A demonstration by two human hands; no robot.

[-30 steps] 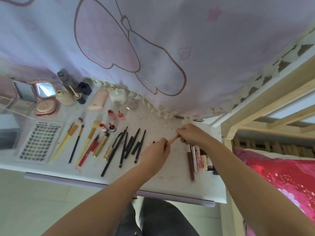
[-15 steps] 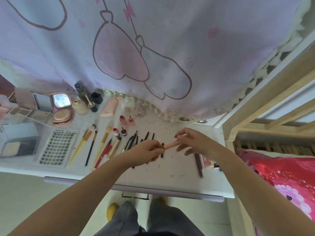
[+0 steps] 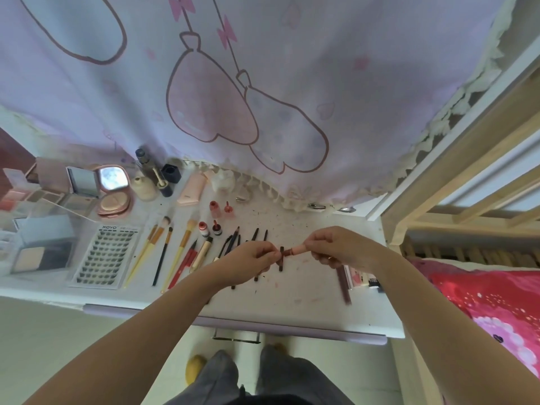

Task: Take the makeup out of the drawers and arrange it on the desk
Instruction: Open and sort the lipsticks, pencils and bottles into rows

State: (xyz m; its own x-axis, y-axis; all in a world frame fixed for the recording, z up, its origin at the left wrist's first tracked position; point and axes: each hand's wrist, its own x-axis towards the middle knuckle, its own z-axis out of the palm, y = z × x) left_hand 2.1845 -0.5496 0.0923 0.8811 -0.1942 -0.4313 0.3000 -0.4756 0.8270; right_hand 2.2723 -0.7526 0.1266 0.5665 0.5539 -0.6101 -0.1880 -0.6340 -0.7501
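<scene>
Two hands pinch one small pink lipstick over the middle of the desktop.

Both hands work the same item: the left hand (image 3: 253,256) curls its fingertips round the dark end of the lipstick (image 3: 293,251), while the right hand (image 3: 336,246) pinches the pink end, probably to cap or check it before laying it down. It hangs just above the desk (image 3: 306,290), between the row of dark pencils (image 3: 233,244) and a few tubes (image 3: 355,276) lying near the right edge. Brushes (image 3: 172,244) sit in a tidy fan towards the left, beside the lash tray (image 3: 106,258), and compacts (image 3: 114,188) line the back-left corner, so sorting by kind appears to guide the placing.
</scene>
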